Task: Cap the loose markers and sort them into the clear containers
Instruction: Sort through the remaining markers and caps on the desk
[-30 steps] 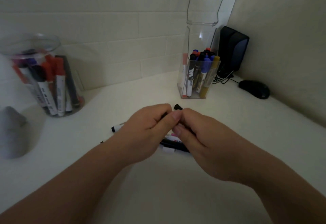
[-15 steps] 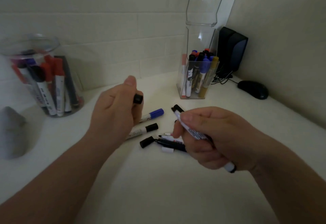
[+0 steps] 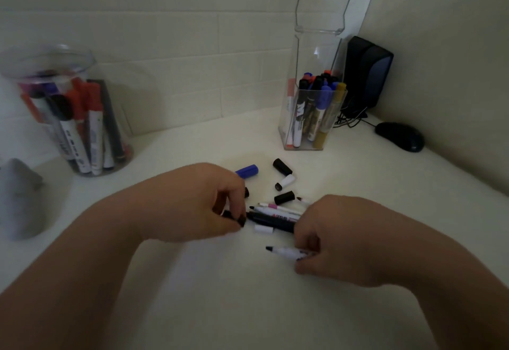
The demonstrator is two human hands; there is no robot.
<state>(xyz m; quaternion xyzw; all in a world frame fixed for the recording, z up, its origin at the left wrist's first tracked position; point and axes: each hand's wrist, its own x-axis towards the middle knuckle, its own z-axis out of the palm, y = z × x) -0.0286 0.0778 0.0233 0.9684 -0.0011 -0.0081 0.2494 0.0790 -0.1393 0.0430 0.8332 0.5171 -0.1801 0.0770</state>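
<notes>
Loose markers and caps lie on the white counter between my hands. My right hand [image 3: 338, 242] grips an uncapped white marker [image 3: 286, 252], its dark tip pointing left, low over the counter. My left hand [image 3: 201, 203] pinches a black cap [image 3: 240, 219] right next to the end of a black marker [image 3: 271, 221]. Beyond lie thin pens [image 3: 275, 207], a white cap [image 3: 263, 229], loose black caps [image 3: 284, 197], a black-capped stub [image 3: 283, 174] and a blue-capped marker [image 3: 248, 171]. A round clear jar [image 3: 71, 118] stands at left and a square clear container [image 3: 311, 118] at right, both holding markers.
A grey object [image 3: 19, 198] sits at the left edge. A black speaker [image 3: 366, 74], cables and a black mouse [image 3: 399, 137] fill the right back corner. A tall clear holder [image 3: 322, 5] rises behind the square container. Tiled wall runs behind.
Both hands have dropped to the counter. My left hand moved right with the black cap to the black marker's end. My right hand lowered the white marker, tip now pointing left.
</notes>
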